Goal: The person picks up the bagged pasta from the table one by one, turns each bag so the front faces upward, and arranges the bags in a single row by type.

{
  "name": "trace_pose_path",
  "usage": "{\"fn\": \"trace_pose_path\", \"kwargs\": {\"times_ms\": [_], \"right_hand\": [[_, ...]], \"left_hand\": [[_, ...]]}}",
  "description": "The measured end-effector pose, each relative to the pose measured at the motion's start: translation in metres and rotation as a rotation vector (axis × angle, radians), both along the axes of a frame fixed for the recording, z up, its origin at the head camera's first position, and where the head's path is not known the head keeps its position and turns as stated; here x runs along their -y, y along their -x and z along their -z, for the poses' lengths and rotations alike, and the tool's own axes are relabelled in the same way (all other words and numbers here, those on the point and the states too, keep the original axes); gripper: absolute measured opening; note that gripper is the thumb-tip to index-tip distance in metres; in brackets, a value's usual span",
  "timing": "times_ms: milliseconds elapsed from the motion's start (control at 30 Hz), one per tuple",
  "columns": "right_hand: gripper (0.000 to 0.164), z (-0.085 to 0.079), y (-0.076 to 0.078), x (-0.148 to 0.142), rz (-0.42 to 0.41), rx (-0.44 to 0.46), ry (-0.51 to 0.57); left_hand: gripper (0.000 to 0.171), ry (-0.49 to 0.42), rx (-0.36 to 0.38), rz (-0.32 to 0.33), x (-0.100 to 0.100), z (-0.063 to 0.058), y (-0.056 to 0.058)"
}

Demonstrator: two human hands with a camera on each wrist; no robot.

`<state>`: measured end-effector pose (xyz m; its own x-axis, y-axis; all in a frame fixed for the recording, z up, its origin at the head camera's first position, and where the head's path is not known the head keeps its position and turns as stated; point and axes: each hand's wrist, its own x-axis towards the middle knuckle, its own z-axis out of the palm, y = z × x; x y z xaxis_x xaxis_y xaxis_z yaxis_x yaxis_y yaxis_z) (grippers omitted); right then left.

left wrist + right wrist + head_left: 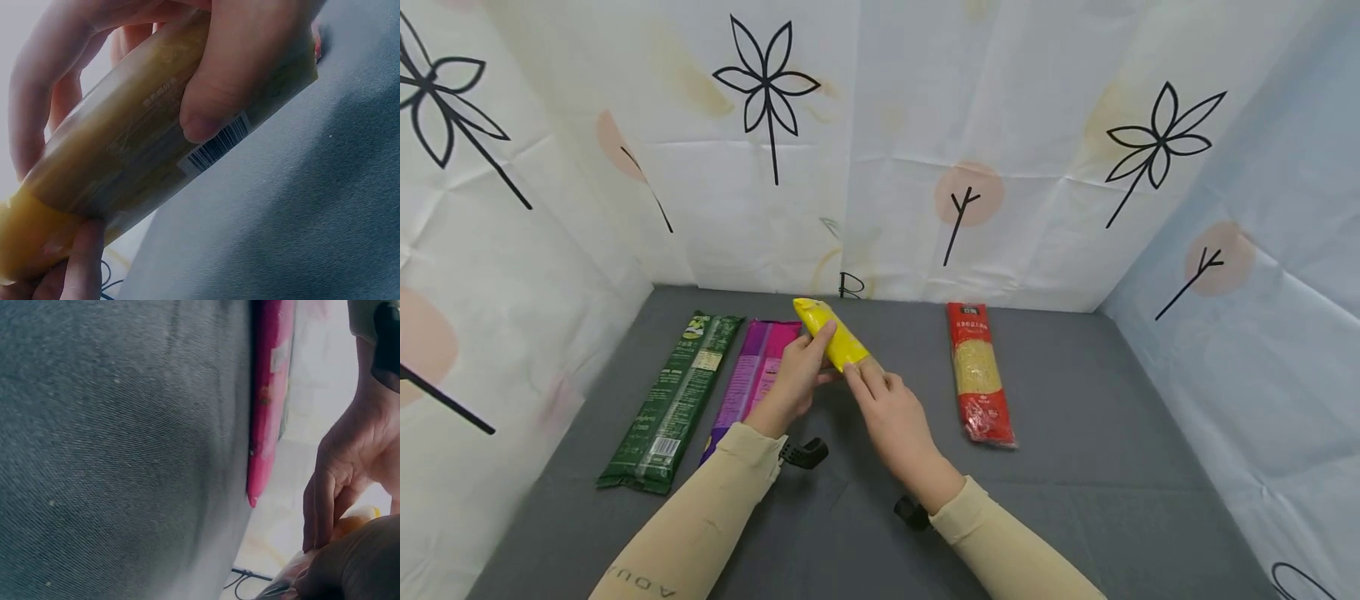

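Both hands hold a yellow noodle packet in the air above the table, tilted with its far end toward the upper left. My left hand grips its side; in the left wrist view the thumb presses beside a barcode on the packet. At the near end, my right hand pinches the packet between thumb and fingers, covering that end in the head view. A purple and pink packet lies partly behind the left hand. In the right wrist view that packet's pink edge shows.
A dark green packet with a barcode lies at the left of the grey table. To the right lies a red noodle packet. White patterned cloth hangs around the back and sides.
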<state>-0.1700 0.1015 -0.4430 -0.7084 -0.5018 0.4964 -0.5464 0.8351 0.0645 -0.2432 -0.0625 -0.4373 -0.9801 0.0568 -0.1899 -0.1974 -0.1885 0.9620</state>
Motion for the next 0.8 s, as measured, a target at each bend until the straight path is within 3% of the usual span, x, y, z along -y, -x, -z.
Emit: {"fn": "trace_pose_path", "kwargs": {"times_ms": [267,500,633,800], "right_hand": [[0.06,0.009,-0.004,0.004,0.019,-0.104,-0.12],[0.059,0.015,-0.01,0.006,0.037,-0.152,-0.157],[0.059,0.018,-0.011,0.003,0.018,-0.15,-0.128],[0.07,0.024,-0.012,-0.004,-0.051,-0.08,-0.083]], "left_hand": [[0.075,0.017,0.053,-0.072,-0.002,0.007,0.0],[0.064,0.002,0.084,-0.044,0.0,0.01,0.0],[0.059,-0.039,0.075,-0.027,0.001,0.01,0.0],[0.055,-0.078,0.07,-0.024,0.002,0.008,-0.001]]}}
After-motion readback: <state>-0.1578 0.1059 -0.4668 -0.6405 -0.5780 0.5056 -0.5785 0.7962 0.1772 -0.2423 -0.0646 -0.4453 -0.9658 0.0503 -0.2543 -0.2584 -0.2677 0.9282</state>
